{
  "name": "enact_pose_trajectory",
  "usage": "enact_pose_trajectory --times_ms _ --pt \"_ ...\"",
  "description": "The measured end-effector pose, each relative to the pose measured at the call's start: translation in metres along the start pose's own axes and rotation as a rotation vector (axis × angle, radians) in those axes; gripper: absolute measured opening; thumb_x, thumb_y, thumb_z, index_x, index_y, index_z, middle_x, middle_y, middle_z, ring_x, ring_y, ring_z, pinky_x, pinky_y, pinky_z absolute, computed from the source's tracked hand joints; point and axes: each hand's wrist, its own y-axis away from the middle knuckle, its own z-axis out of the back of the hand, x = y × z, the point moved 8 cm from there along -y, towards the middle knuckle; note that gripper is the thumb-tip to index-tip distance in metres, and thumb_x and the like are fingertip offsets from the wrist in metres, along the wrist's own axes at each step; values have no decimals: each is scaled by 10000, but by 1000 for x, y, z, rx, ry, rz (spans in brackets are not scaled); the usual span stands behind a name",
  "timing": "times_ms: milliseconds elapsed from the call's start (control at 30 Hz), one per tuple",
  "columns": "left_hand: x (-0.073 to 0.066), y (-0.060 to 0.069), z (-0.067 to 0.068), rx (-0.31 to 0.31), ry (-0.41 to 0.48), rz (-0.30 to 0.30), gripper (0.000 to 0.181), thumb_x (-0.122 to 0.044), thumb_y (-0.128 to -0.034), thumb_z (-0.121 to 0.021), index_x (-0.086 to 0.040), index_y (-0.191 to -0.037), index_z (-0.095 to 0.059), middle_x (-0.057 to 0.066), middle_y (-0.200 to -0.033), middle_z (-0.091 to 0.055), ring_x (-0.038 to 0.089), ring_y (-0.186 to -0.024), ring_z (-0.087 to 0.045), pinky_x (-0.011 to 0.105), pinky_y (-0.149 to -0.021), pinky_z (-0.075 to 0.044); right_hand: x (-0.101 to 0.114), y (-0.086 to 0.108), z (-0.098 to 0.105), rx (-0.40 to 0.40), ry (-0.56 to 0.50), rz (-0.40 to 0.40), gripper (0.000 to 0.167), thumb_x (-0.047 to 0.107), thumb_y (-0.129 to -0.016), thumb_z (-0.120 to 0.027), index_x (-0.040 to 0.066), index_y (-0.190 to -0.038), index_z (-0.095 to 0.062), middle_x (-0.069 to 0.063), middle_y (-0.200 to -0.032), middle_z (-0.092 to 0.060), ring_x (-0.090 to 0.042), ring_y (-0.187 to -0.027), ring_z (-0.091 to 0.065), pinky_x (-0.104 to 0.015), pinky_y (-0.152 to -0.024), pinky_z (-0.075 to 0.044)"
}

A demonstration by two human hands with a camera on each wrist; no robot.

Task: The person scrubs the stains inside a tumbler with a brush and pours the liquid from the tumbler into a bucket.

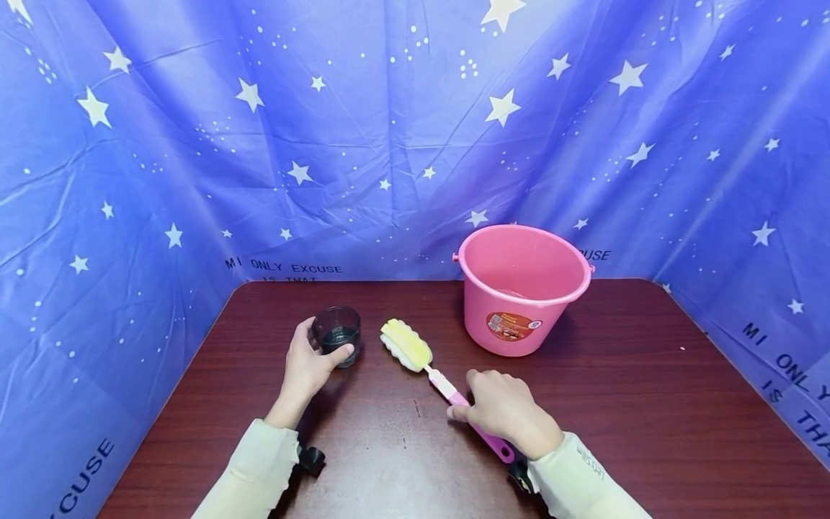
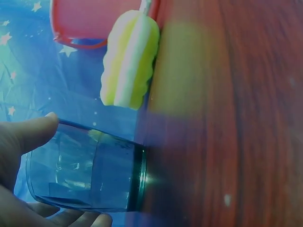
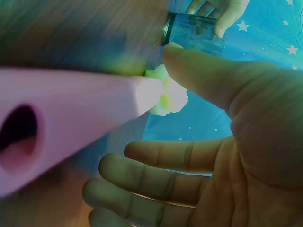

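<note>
A dark clear glass (image 1: pixel 337 333) stands upright on the table at centre-left, and my left hand (image 1: pixel 310 367) grips its side. In the left wrist view, the thumb is on one side of the glass (image 2: pixel 87 170) and the fingers on the other. To the right is a brush (image 1: pixel 443 384) with a yellow and white sponge head (image 2: pixel 130 61) and a pink handle. My right hand (image 1: pixel 509 412) is over that handle. The right wrist view shows its fingers spread and loosely bent beside the handle (image 3: pixel 71 101), not wrapped round it; whether the thumb touches it, I cannot tell.
A pink bucket (image 1: pixel 478 306) with an orange label stands at the back right of the dark red wooden table (image 1: pixel 622 404). Blue cloth with white stars (image 1: pixel 389 108) hangs behind the table and along both sides.
</note>
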Motion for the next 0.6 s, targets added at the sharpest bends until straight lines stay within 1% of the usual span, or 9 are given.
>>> enact_pose_trajectory --times_ms 100,167,400,600 --pt "3 0 -1 4 70 32 795 -86 -721 -820 36 -1362 -367 239 -1307 -479 364 -1201 -490 476 -990 -408 3 2 -2 24 -4 10 435 540 -704 -758 171 -735 -529 38 -618 -472 -175 -597 -508 -409 -522 -410" --pt "3 -1 -2 7 94 42 790 -67 -716 -817 41 -1357 -367 240 -1306 -476 370 -1197 -489 478 -994 -400 5 4 -3 39 -9 19 421 514 -711 -763 168 -726 -523 34 -615 -466 -168 -591 -494 -408 -520 -405" --pt "7 -1 -5 7 111 64 804 -49 -702 -822 32 -1360 -366 234 -1319 -481 343 -1213 -482 457 -1000 -394 8 6 -4 40 -11 41 411 443 -709 -791 177 -680 -478 34 -611 -456 -176 -579 -489 -400 -516 -389" --pt "10 -1 -6 -1 118 75 819 -44 -684 -831 28 -1360 -373 242 -1304 -504 333 -1210 -486 445 -994 -391 9 7 -6 39 -13 62 398 379 -705 -809 172 -687 -470 29 -616 -448 -187 -573 -481 -402 -506 -382"
